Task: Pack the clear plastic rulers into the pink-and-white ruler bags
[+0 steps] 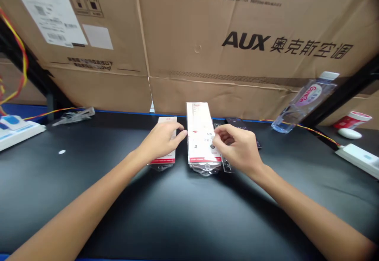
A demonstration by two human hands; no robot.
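Observation:
In the middle of the black table lies a stack of white printed cards (201, 124) with a red band, in clear plastic packaging that shows at its near end. My left hand (162, 140) rests over a smaller white card packet (166, 159) to the left, also red-banded. Its thumb and index finger are apart, the thumb tip close to the middle stack's left edge. My right hand (238, 146) is at the stack's right edge, fingers curled and thumb pressed to the index finger. What that pinch holds, if anything, I cannot make out.
Behind the right hand lies a black phone (237, 123). A tall cardboard box (189, 55) backs the black table (154, 217). A water bottle (304, 105) leans at right, near a power strip (359, 159). Another power strip (22, 134) and crumpled clear plastic (75, 115) lie left.

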